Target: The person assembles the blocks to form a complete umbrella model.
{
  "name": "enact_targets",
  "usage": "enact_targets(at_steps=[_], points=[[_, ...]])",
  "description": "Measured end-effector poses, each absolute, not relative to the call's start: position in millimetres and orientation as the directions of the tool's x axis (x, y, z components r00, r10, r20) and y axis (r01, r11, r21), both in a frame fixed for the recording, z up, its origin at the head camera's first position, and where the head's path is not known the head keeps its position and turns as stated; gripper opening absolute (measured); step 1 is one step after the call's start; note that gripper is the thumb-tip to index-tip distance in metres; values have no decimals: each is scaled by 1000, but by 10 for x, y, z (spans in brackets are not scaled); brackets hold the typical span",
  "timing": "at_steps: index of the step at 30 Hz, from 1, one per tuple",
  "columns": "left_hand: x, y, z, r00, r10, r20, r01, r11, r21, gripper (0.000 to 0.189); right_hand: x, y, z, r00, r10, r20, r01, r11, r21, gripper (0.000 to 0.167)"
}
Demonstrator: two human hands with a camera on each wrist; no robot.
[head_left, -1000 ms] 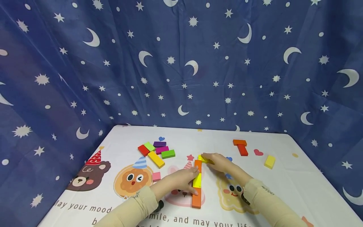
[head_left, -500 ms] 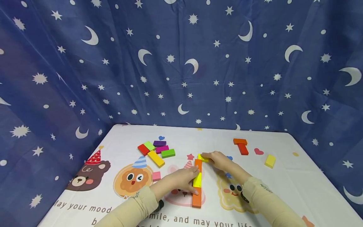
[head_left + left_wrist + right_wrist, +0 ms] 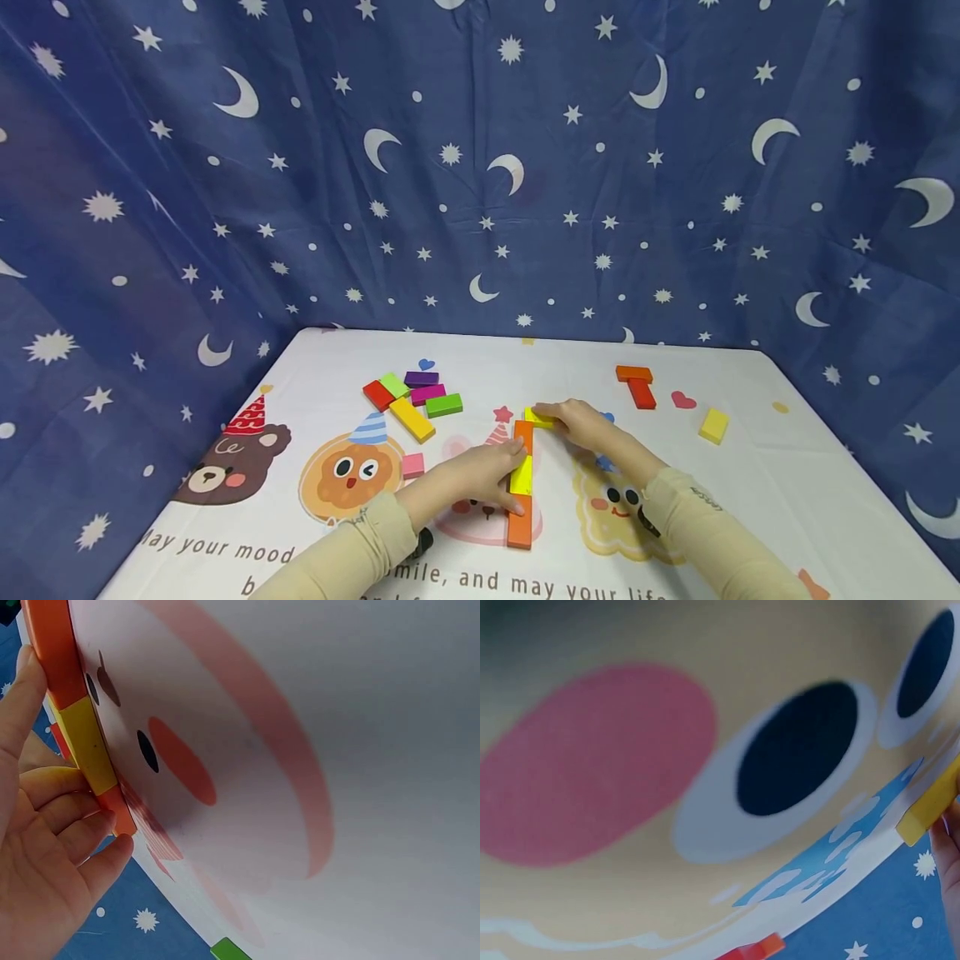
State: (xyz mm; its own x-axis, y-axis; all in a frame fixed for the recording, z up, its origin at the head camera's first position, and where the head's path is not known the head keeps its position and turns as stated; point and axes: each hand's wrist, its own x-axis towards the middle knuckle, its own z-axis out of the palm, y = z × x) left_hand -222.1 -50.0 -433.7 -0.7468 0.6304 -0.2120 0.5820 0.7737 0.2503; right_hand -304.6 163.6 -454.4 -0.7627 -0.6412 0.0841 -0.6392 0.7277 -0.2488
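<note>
In the head view, an orange block [image 3: 520, 531], a yellow block [image 3: 521, 479] and another orange block [image 3: 523, 430] lie end to end in a straight row. My left hand [image 3: 483, 475] rests against this row, thumb near the lower joint and fingers spread towards the far orange block. The left wrist view shows the left hand [image 3: 52, 859] with its fingertips along the blocks' side. At the row's far end, another yellow block [image 3: 542, 422] lies crosswise, pinched by my right hand [image 3: 585, 427]. The right wrist view catches only part of that yellow block [image 3: 928, 804] and the fingers.
Left of the row is a cluster of several coloured blocks, among them a long yellow one [image 3: 412, 419], with a pink block [image 3: 412, 466] nearer. Off to the right lie an orange block [image 3: 633, 374], a red block [image 3: 641, 393] and a pale yellow block [image 3: 713, 425].
My right hand has shifted slightly left, its fingers covering the crosswise yellow block a little differently. The left hand and the row keep their places; the head view tilts slightly.
</note>
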Motion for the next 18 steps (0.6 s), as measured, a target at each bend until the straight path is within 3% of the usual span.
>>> enact_targets(at_steps=[18], points=[[-2244, -504, -4350, -743, 634, -214, 587, 772, 245, 85, -3029, 1633, -4521, -743, -661, 102, -664, 711, -232, 38]])
